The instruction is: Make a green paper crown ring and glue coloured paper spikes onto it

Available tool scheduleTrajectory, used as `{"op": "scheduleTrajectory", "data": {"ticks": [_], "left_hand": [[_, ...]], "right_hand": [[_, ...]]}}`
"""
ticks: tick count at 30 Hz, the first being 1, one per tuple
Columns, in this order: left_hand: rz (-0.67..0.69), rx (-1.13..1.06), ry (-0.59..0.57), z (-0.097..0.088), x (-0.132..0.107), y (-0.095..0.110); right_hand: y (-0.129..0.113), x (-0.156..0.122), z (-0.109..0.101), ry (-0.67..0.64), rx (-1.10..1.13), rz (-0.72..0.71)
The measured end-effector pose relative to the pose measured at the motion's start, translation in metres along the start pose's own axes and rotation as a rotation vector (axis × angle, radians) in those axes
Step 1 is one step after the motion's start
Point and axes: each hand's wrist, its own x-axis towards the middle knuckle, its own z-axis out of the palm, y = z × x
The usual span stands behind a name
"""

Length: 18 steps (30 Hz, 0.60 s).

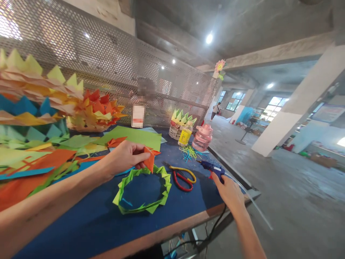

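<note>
Between the fingers of my left hand [132, 156] is a folded orange paper piece [150, 160], held just above the far rim of a green folded-paper ring [122, 187]. The ring lies on the blue tabletop [88, 219]. My right hand [229, 189] is wrapped round a dark blue glue gun [211, 168] near the table's right edge, its nozzle pointing left. A clear glue stick [256, 208] sticks out from the back of the gun. Scissors [184, 177] with red and yellow handles lie between the ring and the gun.
Stacked paper crowns [29, 108] and loose coloured sheets [48, 162] fill the left side. A yellow-labelled bottle [185, 136], a pink bottle [202, 137] and thin paper strips [192, 153] stand or lie at the back right. A perforated metal panel [107, 61] rises behind. A cord [215, 226] hangs at the front edge.
</note>
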Motion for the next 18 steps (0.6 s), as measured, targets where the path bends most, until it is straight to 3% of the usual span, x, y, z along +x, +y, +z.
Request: {"op": "scheduleTrajectory", "data": {"ticks": [7,11,13,14,16,18], "left_hand": [[0.024,0.012,-0.008,0.003,0.003,-0.012],[0.039,0.021,-0.066,0.003,-0.004,-0.012],[0.045,0.036,-0.084,0.002,-0.012,-0.01],[0.046,0.052,-0.085,0.001,-0.016,-0.009],[0.054,0.104,-0.079,0.001,-0.026,-0.008],[0.073,0.169,-0.064,0.001,-0.035,-0.008]], "right_hand": [[-0.005,-0.006,0.006,0.075,-0.132,0.01],[-0.017,-0.026,0.005,0.254,-0.144,-0.029],[-0.031,-0.044,0.006,0.379,0.001,-0.237],[-0.039,-0.055,0.007,0.371,0.141,-0.407],[-0.059,-0.078,0.012,0.209,0.39,-0.705],[-0.079,-0.098,0.018,0.129,0.48,-0.858]]}}
